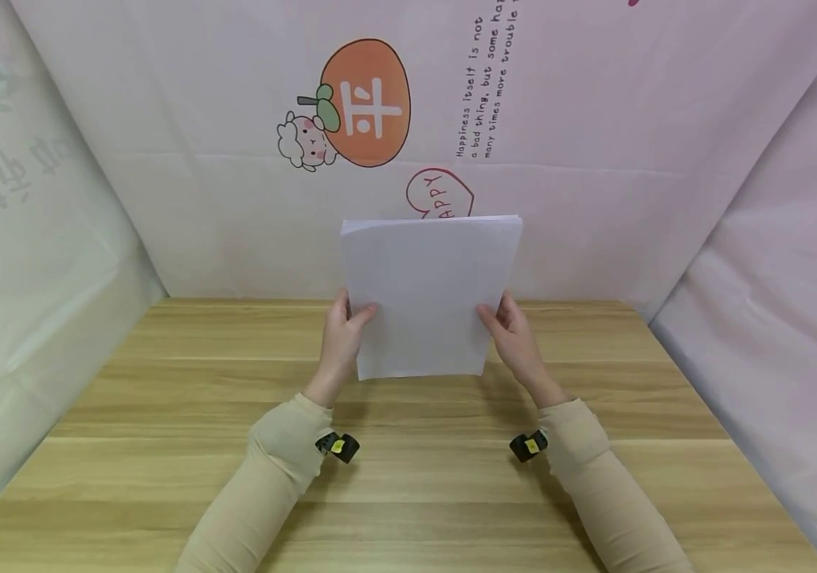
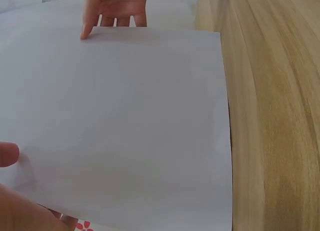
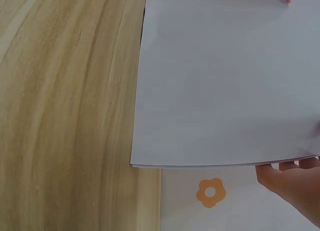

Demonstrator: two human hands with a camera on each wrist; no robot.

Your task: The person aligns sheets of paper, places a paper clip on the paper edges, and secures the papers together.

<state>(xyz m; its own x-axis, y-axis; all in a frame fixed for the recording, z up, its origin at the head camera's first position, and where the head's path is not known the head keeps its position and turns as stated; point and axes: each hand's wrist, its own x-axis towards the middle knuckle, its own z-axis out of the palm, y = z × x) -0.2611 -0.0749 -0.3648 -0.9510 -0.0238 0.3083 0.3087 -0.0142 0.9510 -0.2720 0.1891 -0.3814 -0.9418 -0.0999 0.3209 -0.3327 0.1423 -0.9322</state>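
Note:
A stack of white paper [image 1: 426, 286] stands nearly upright over the far part of the table, its blank face toward me. My left hand [image 1: 342, 330] grips its left edge, thumb on the front and fingers behind. On the opposite edge, my right hand [image 1: 514, 334] holds it the same way. The left wrist view shows the blank sheet [image 2: 130, 121] spanning between both hands. Layered edges of the stack [image 3: 200, 165] show along its side in the right wrist view, with the fingers tucked beneath. The back of the stack is hidden.
A wood-grain table [image 1: 423, 493] lies under my forearms. Behind it hangs a pale printed cloth [image 1: 236, 223] with an orange fruit drawing [image 1: 367, 103] and lettering. More cloth [image 1: 36, 263] closes off the left, and another sheet [image 1: 774, 278] the right.

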